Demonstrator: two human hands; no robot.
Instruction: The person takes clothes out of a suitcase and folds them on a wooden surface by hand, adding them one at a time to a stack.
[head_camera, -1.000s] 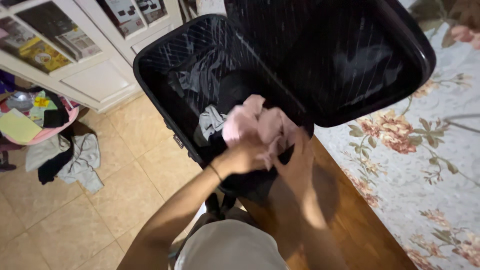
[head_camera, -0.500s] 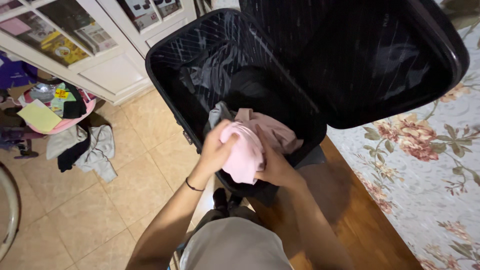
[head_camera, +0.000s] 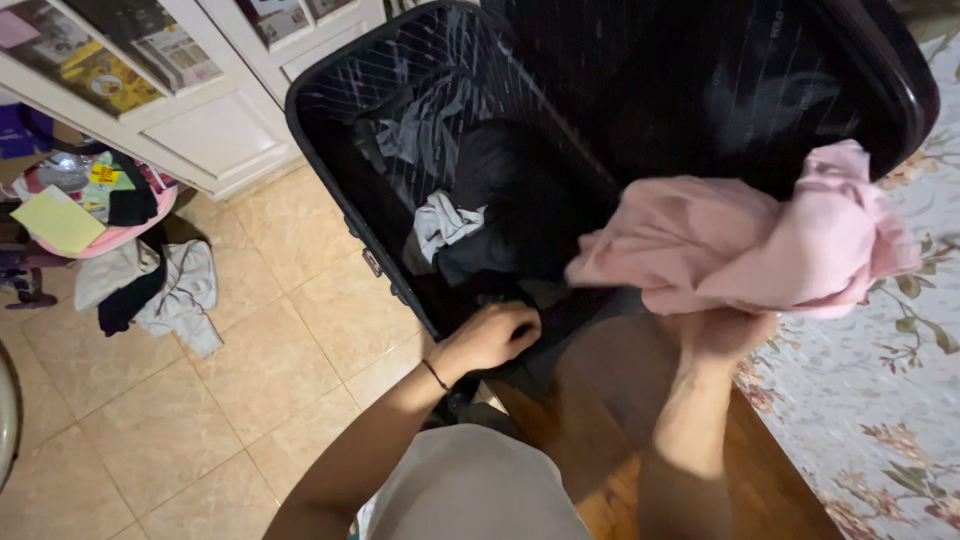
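An open black suitcase (head_camera: 330, 170) stands on the tiled floor, its lid (head_camera: 760, 90) leaning over a bed. Inside lie dark clothes and a crumpled grey-white garment (head_camera: 445, 218). My right hand (head_camera: 722, 333) is shut on a bunched pink garment (head_camera: 745, 235), held up over the wooden bed edge to the right of the suitcase. My left hand (head_camera: 492, 335) rests on the near rim of the suitcase, fingers curled on dark cloth there.
A floral bedspread (head_camera: 880, 400) covers the bed at right, with a wooden bed frame (head_camera: 590, 400) beside it. White cabinets (head_camera: 200, 120) stand behind the suitcase. At left, a pink tub (head_camera: 95, 235) holds odds and ends, with grey and black clothes (head_camera: 160, 290) on the floor.
My right hand has lifted the pink garment out of the suitcase and carried it right toward the bed. My left hand let go of it and dropped to the suitcase's near rim.
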